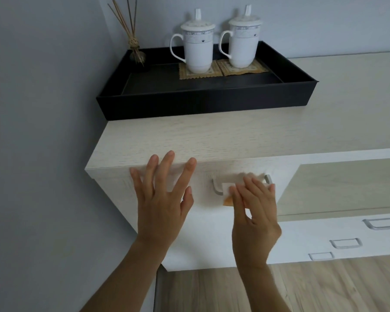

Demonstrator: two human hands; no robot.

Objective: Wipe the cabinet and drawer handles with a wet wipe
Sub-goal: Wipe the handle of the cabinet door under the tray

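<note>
Head view, looking down at a pale wood cabinet [212, 140]. The left hand [164, 194], centre-left of frame, is open: fingers spread and straight, tips lying against the cabinet's top front edge, holding nothing. It looks like a brace. The right hand [254, 212], centre-right, grips the wet wipe [229, 190], fingers laid over it and thumb tucked beneath, as far as motion blur allows. The wipe is wrapped on the silver drawer handle [216, 188], covering the middle of the bar; both bent ends show bare beside the hand. An orange patch shows at the wipe's lower corner; I cannot tell what it is. Judged step: wiping along this handle, early in the task, as three more handles [346, 243] sit at lower right, well apart from both hands. Risks from here: (1) the wipe bunches under the fingers, so only the front face of the bar gets cleaned and the ends and underside get missed; (2) a pull outward instead of along the bar could slide the drawer open, more likely if the left hand lifts off; (3) the wipe slipping from a loose grip and dropping to the wood floor [324, 289]. The black tray [200, 102] with two lidded mugs [197, 48] sits at upper centre, well clear; low hazard.
</note>
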